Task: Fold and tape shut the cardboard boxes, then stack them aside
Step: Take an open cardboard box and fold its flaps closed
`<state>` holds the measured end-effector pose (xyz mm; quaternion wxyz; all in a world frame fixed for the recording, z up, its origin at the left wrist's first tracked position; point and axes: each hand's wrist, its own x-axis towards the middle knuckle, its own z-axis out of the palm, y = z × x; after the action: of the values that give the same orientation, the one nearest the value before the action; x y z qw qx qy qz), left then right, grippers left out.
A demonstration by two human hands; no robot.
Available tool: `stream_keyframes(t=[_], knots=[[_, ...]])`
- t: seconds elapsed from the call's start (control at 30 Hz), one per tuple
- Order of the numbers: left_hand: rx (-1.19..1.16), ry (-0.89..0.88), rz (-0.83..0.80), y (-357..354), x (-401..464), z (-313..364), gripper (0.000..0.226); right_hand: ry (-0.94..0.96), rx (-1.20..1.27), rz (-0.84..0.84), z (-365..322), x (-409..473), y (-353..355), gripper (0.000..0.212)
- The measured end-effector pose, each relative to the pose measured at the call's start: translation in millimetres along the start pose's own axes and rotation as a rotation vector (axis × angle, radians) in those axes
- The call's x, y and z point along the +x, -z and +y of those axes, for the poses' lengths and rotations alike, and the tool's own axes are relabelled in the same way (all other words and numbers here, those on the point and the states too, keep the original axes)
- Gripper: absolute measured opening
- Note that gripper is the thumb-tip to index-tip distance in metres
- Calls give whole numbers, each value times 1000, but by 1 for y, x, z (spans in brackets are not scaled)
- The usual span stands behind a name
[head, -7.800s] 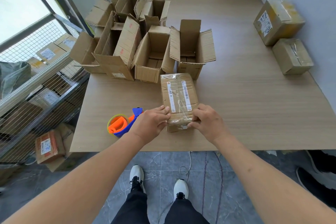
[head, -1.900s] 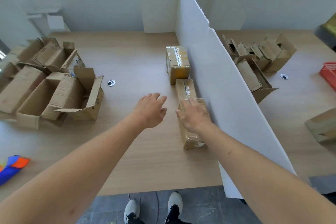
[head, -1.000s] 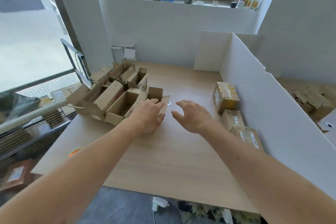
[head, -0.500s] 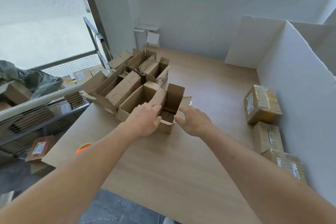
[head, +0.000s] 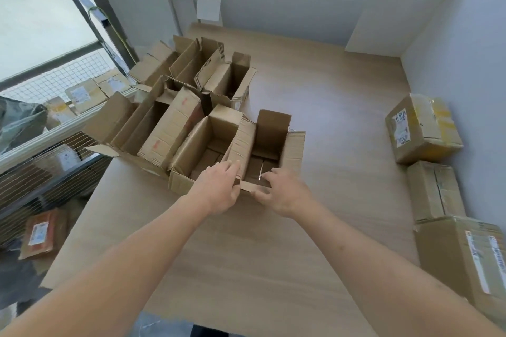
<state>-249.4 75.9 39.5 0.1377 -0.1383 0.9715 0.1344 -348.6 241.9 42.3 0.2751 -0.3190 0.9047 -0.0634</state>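
L hand (head: 219,189) + R hand (head: 282,191) gripping open box (head: 294,150) near flap, prob. both pinching.

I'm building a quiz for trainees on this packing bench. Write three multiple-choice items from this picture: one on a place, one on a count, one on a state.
1. Where do the taped-shut brown cardboard boxes sit on the light wooden table?
A. along its right side, by the white partition
B. at its left edge
C. on top of the open boxes

2. How many taped-shut boxes show there?
A. one
B. three
C. six

3. What state is the open-topped brown cardboard box at the hands in?
A. taped shut
B. crushed flat
C. flaps standing open

Answers: 1 A, they line up beside the white partition. 2 B, three lie in a row from far to near. 3 C, the left hand and right hand are at its near edge and its inside shows.
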Motion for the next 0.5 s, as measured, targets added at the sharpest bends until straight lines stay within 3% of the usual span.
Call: stream_keyframes(t=[0.2,0.5], knots=[[-20,-105,-33,-20,18,-41,96,-133,-220,-11,-30,25,-31,58],[-29,-203,10,-21,12,-64,93,-302,-183,-21,-46,5,-43,58]])
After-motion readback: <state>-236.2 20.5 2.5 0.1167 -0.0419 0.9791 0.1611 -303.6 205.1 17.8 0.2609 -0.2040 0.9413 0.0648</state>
